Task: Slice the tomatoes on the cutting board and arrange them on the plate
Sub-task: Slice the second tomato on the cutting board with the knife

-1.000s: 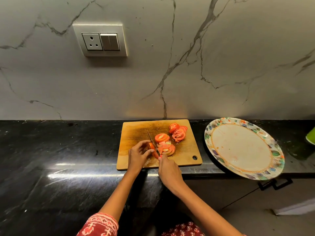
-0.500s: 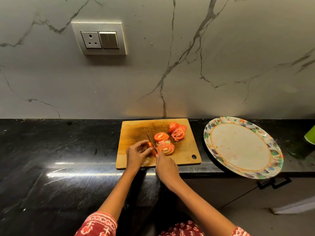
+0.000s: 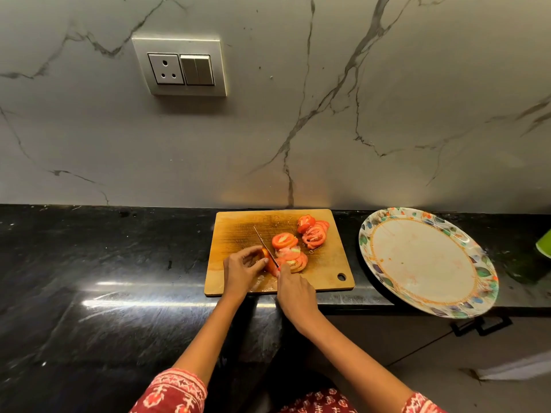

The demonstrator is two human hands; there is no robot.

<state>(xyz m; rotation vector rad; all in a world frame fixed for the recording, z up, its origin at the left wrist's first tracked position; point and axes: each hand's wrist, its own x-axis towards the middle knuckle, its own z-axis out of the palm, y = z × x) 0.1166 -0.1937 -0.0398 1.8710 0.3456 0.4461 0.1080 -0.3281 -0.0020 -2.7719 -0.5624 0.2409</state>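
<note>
A wooden cutting board (image 3: pixel 238 231) lies on the black counter. My left hand (image 3: pixel 240 271) pinches the last tomato piece (image 3: pixel 270 263) near the board's front. My right hand (image 3: pixel 293 292) grips a knife (image 3: pixel 264 242); its handle is hidden in my fist and its blade rests against the tomato piece, pointing away from me. Right of the blade lies a heap of tomato slices (image 3: pixel 287 251). A second heap of slices (image 3: pixel 313 232) sits at the board's far right corner. The flowered plate (image 3: pixel 428 260) stands right of the board with nothing on it.
The plate overhangs the counter's front edge (image 3: pixel 357 304). A green object (image 3: pixel 544 244) shows at the right frame edge. A socket and switch panel (image 3: pixel 180 67) is on the marble wall. A cabinet handle (image 3: pixel 480 324) sits below the plate.
The knife blade has worked a little through the tomato piece under my left fingers. Both hands stay at the same spot on the board.
</note>
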